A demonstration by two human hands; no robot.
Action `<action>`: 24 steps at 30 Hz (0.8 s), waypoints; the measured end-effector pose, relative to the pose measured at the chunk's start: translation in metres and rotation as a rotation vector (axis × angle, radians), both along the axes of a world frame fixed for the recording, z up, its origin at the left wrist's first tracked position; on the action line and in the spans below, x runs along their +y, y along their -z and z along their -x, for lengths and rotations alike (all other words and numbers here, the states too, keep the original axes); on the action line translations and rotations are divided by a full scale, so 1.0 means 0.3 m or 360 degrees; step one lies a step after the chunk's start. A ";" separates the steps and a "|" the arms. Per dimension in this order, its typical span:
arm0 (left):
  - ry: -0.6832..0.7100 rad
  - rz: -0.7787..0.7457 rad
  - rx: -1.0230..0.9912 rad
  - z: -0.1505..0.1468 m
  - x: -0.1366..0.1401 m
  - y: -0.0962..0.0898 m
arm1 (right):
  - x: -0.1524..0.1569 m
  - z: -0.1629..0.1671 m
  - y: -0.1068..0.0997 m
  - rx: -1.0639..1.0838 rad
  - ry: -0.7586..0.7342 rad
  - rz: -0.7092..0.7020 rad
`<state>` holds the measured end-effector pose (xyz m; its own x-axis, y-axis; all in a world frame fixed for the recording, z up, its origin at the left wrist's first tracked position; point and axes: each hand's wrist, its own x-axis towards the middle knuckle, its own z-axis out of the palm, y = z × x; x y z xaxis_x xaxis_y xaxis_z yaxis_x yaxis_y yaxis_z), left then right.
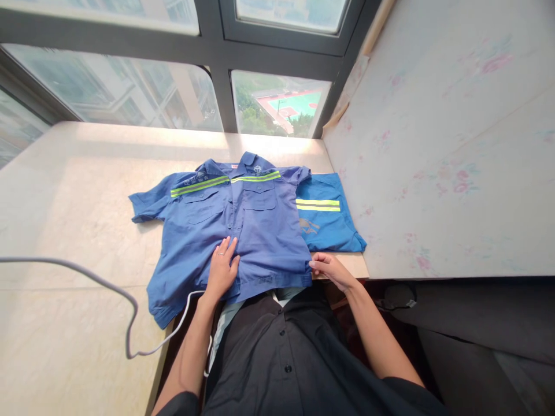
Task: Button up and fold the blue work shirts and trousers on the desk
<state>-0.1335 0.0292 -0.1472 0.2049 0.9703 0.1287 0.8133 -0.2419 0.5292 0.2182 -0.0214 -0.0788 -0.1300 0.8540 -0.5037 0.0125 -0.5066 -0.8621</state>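
A blue short-sleeved work shirt (260,242) lies front up on the window ledge, its collar toward the window and a yellow-green reflective stripe across the chest. Its lower hem hangs at the ledge's front edge. My left hand (223,267) rests on the shirt's lower front beside the button placket, fingers stretched out, a ring on one finger. At the shirt's lower right corner, my right hand (333,269) pinches the fabric edge between thumb and fingers. A folded brighter-blue garment (323,228) with a reflective stripe lies to the right, partly under the shirt.
The pale ledge (78,231) extends to the left. A grey-white cable (130,323) curves over it and passes by my left forearm. Behind stands a grey-framed window (212,52). A flower-patterned wall (442,144) bounds the right side, with dark fabric (459,318) below it.
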 end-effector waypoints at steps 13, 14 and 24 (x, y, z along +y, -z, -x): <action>0.0021 -0.0028 0.0054 -0.010 -0.014 -0.018 | 0.008 0.285 -0.011 -0.0452 -0.0883 -0.0821; 0.0022 -0.0023 0.0055 -0.009 -0.013 -0.017 | 0.014 0.291 0.001 -0.0519 -0.0890 -0.0863; -0.0003 0.0024 0.0023 -0.015 -0.016 -0.027 | -0.033 0.302 0.030 -0.0653 -0.0796 -0.0840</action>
<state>-0.1291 0.0243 -0.1389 0.2050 0.9724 0.1113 0.8212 -0.2328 0.5209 0.1275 -0.0312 -0.0879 -0.4501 0.8814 -0.1435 0.4932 0.1113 -0.8628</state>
